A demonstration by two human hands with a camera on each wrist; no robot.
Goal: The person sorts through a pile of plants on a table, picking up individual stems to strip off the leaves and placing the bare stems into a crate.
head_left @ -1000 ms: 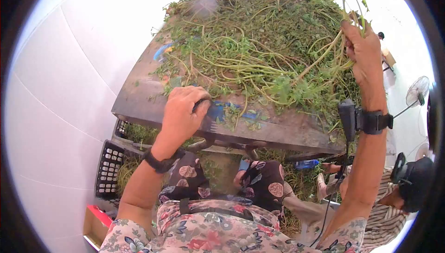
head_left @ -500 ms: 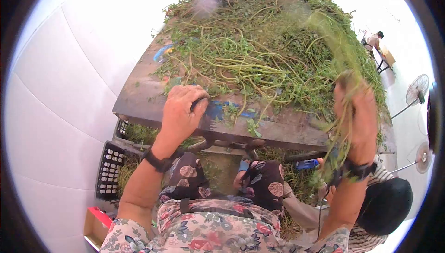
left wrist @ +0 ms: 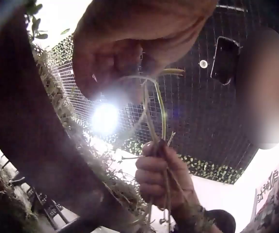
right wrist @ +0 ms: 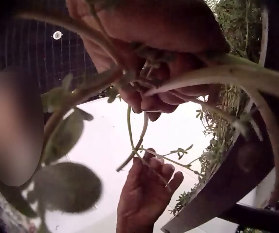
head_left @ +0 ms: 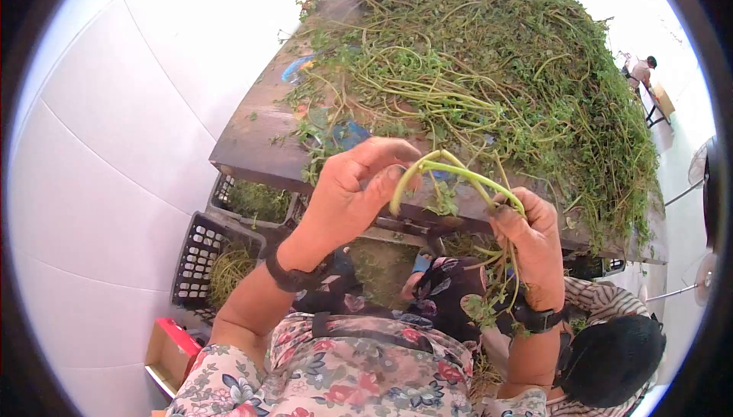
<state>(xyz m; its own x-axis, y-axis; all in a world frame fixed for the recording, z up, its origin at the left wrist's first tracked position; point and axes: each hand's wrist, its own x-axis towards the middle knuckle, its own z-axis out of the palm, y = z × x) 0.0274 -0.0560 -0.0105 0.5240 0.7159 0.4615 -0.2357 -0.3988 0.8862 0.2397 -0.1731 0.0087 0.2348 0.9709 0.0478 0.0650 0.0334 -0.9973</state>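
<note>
My right hand (head_left: 531, 237) grips a small bunch of green plant stems (head_left: 477, 176) in front of my body, near the table edge. Their long ends arch leftward and bend down by my left hand; leafy parts hang below the right fist. My left hand (head_left: 347, 192) is raised with thumb and fingertips right at the bent stems; I cannot tell whether they pinch them. In the left wrist view, the right hand (left wrist: 163, 177) holds the stems (left wrist: 154, 109) below the left fingers. The right wrist view shows the left hand (right wrist: 146, 194) with bent fingers beside a stem end.
A large heap of leafy stems (head_left: 489, 73) covers much of the dark table (head_left: 263, 130). Below it stand black crates (head_left: 202, 260) holding greens. A red-edged box (head_left: 175, 348) is at lower left. Close on my right sits a person in a black cap (head_left: 615, 360); fans (head_left: 699, 165) stand beyond.
My right hand has drawn the stems from the heap's right side back toward my body. My left hand has lifted off the table edge and come across to the stems. The head view has shifted.
</note>
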